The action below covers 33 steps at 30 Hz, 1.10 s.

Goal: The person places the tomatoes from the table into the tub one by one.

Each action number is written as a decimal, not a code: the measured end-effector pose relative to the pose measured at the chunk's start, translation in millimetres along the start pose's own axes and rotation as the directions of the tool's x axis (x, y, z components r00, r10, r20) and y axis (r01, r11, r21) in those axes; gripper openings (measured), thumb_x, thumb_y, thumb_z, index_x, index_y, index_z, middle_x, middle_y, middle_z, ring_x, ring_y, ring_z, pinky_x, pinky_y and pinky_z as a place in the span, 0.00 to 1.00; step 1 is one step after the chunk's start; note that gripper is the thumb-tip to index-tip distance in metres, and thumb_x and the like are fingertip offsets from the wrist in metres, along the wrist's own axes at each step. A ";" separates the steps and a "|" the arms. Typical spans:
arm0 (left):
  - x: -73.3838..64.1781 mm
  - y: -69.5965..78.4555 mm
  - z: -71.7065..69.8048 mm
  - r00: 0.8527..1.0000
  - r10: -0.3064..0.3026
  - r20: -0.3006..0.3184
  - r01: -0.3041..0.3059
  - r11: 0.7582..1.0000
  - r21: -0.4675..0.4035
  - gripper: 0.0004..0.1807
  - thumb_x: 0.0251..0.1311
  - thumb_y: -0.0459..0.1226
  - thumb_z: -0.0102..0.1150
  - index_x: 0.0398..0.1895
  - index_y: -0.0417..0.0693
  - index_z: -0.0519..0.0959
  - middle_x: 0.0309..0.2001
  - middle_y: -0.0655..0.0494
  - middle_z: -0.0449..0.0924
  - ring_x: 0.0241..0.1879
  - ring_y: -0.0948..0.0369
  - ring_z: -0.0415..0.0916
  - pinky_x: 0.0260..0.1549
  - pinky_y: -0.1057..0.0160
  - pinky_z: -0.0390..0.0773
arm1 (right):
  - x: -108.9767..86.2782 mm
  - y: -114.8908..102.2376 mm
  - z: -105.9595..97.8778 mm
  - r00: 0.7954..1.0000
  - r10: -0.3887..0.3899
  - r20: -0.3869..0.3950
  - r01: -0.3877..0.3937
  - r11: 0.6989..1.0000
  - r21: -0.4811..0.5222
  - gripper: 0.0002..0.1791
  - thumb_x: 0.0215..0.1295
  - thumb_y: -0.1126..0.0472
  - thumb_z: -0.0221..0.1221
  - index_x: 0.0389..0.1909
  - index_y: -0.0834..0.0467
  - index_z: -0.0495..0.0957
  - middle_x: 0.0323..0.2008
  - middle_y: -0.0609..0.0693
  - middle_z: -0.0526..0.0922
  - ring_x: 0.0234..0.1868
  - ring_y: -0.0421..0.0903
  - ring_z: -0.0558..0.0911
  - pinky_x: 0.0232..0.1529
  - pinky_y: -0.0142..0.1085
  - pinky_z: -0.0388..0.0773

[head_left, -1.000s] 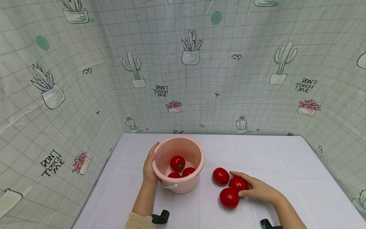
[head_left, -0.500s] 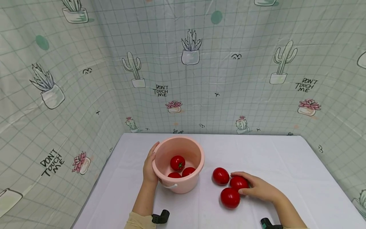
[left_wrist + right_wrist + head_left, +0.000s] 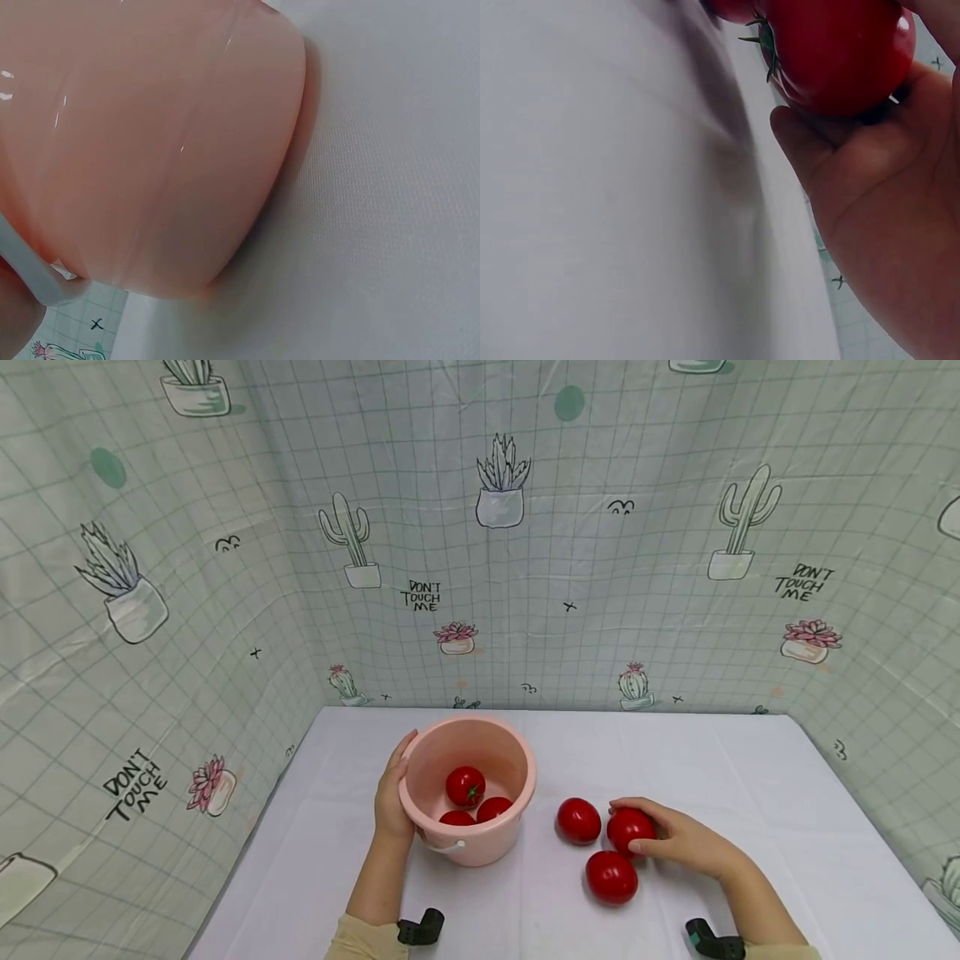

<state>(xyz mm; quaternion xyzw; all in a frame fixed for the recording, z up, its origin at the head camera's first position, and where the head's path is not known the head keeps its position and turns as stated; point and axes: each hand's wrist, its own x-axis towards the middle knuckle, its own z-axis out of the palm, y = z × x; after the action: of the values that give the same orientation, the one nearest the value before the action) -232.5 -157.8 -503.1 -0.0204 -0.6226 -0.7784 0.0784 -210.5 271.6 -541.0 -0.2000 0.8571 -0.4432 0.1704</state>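
Note:
A pink bucket (image 3: pixel 483 843) stands on the white table, tilted a little toward me, with several red tomatoes (image 3: pixel 465 787) inside. My left hand (image 3: pixel 393 802) holds the bucket's left side, fingers along the wall just under the rim. In the left wrist view the bucket's wall (image 3: pixel 187 150) fills much of the picture. My right hand (image 3: pixel 686 839) grips a tomato (image 3: pixel 628 831) between thumb and fingers; in the right wrist view this tomato (image 3: pixel 832 52) shows a green stem top and hangs over the tabletop. Two other tomatoes lie beside it, one to the left (image 3: pixel 578 821) and one in front (image 3: pixel 611 877).
The bucket's white handle (image 3: pixel 447 848) hangs down at its front. A printed cactus curtain (image 3: pixel 555 560) closes off the back and both sides of the white-covered table (image 3: pixel 712 768). A black camera strap sits on each wrist.
My right hand has closed round the middle tomato and raised it slightly. The front tomato has rolled a little to the right. My left hand and the bucket stay put.

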 end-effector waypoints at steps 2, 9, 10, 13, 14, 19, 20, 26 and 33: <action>-0.1 -0.1 0.0 1.000 -0.006 0.002 0.006 1.000 -0.009 0.27 0.71 0.44 0.31 0.72 0.64 0.66 0.72 0.63 0.66 0.73 0.60 0.59 0.74 0.48 0.56 | 0.9 -3.2 -2.7 1.000 0.011 0.002 -0.011 1.000 0.011 0.32 0.65 0.50 0.62 0.70 0.46 0.66 0.65 0.52 0.73 0.61 0.40 0.73 0.53 0.37 0.77; 0.7 -1.2 0.0 1.000 -0.016 0.000 0.016 1.000 -0.013 0.27 0.72 0.45 0.33 0.72 0.64 0.65 0.72 0.62 0.65 0.73 0.60 0.58 0.74 0.48 0.56 | 5.0 -18.8 -12.7 1.000 0.023 0.018 -0.023 0.999 0.028 0.34 0.64 0.50 0.63 0.70 0.48 0.66 0.65 0.57 0.72 0.63 0.61 0.71 0.52 0.45 0.80; 0.9 -1.4 0.1 1.000 -0.016 -0.001 0.016 1.000 -0.014 0.27 0.72 0.44 0.33 0.72 0.65 0.65 0.72 0.63 0.66 0.73 0.60 0.59 0.74 0.48 0.56 | 5.9 -20.7 -14.2 1.000 0.022 0.017 -0.022 1.000 0.022 0.34 0.64 0.50 0.63 0.70 0.48 0.66 0.65 0.56 0.72 0.63 0.60 0.71 0.52 0.44 0.80; 0.9 -1.4 0.2 1.000 -0.016 -0.006 0.016 1.000 -0.014 0.27 0.71 0.44 0.32 0.71 0.64 0.66 0.72 0.63 0.66 0.72 0.61 0.59 0.73 0.49 0.56 | 10.0 -26.7 -19.5 1.000 0.012 0.019 -0.012 1.000 0.018 0.34 0.63 0.50 0.63 0.70 0.46 0.66 0.64 0.55 0.73 0.62 0.58 0.72 0.51 0.40 0.80; 0.8 -1.4 0.1 1.000 -0.015 -0.004 0.015 1.000 -0.015 0.27 0.71 0.44 0.32 0.72 0.64 0.66 0.72 0.63 0.66 0.72 0.61 0.59 0.73 0.49 0.56 | 11.6 -28.9 -21.3 1.000 0.011 0.019 -0.011 1.000 0.015 0.34 0.63 0.50 0.64 0.69 0.46 0.66 0.64 0.55 0.73 0.62 0.58 0.72 0.50 0.39 0.80; 1.0 -1.5 0.1 1.000 -0.008 -0.008 0.008 1.000 -0.002 0.27 0.71 0.44 0.32 0.72 0.64 0.66 0.72 0.63 0.66 0.72 0.61 0.59 0.73 0.49 0.56 | 20.7 -39.8 -30.5 0.999 -0.009 0.035 0.009 1.000 0.009 0.34 0.63 0.51 0.64 0.69 0.46 0.66 0.63 0.53 0.74 0.61 0.56 0.73 0.48 0.36 0.80; 1.1 -1.6 0.1 1.000 -0.007 -0.008 0.007 1.000 0.001 0.27 0.71 0.44 0.31 0.72 0.64 0.65 0.72 0.62 0.66 0.72 0.61 0.59 0.73 0.48 0.56 | 22.5 -41.9 -32.4 0.999 -0.021 0.041 0.020 1.000 0.009 0.34 0.63 0.51 0.64 0.69 0.46 0.66 0.63 0.53 0.74 0.60 0.56 0.73 0.48 0.36 0.81; 0.3 -1.3 0.2 1.000 -0.006 -0.002 0.006 1.000 0.005 0.27 0.71 0.44 0.32 0.72 0.63 0.65 0.72 0.62 0.65 0.72 0.60 0.58 0.73 0.47 0.56 | 30.6 -55.1 -41.8 0.993 -0.092 0.076 0.092 0.996 0.004 0.32 0.65 0.53 0.63 0.69 0.47 0.66 0.64 0.55 0.73 0.57 0.43 0.78 0.51 0.34 0.80; 0.9 -1.4 0.8 1.000 -0.007 -0.008 0.007 1.000 0.006 0.27 0.71 0.45 0.32 0.72 0.65 0.65 0.72 0.63 0.65 0.73 0.60 0.58 0.74 0.47 0.56 | 40.8 -73.0 -51.2 0.990 -0.103 0.093 0.107 0.994 -0.036 0.31 0.65 0.51 0.63 0.68 0.44 0.67 0.64 0.51 0.74 0.56 0.41 0.78 0.50 0.35 0.80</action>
<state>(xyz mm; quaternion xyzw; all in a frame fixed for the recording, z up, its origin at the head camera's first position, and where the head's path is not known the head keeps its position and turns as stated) -233.7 -156.9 -504.1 -0.0152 -0.6246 -0.7769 0.0782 -255.7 248.4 -457.2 -0.2683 0.8456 -0.4243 0.1814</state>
